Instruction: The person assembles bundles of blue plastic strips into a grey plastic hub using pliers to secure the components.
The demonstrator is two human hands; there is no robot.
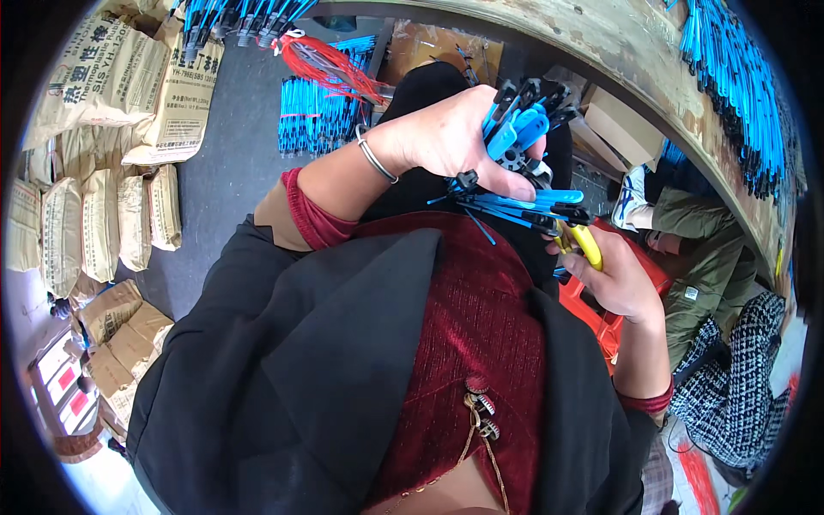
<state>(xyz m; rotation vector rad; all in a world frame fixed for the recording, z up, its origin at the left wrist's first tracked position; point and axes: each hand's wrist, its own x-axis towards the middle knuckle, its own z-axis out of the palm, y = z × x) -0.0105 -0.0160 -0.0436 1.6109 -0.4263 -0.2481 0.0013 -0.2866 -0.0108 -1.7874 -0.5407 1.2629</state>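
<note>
My left hand (451,142) is closed around a bunch of blue plastic strips with black ends (519,133), which fan out above and below the thumb. A dark, gear-like round piece sits among them. Just below, my right hand (618,276) grips a yellow-handled hand tool, apparently pliers or cutters (586,246). The tool's head is hidden behind the lower strips, so I cannot tell whether it touches them. Several thin blue strips (493,206) stick out to the left beneath my left hand.
A wooden table edge (592,43) curves across the top, with blue strips (738,94) heaped at right. Bundled blue strips (313,112) and red strands (330,69) lie at upper left. Paper sacks (99,219) line the left. A seated person's green trousers (708,257) are close at right.
</note>
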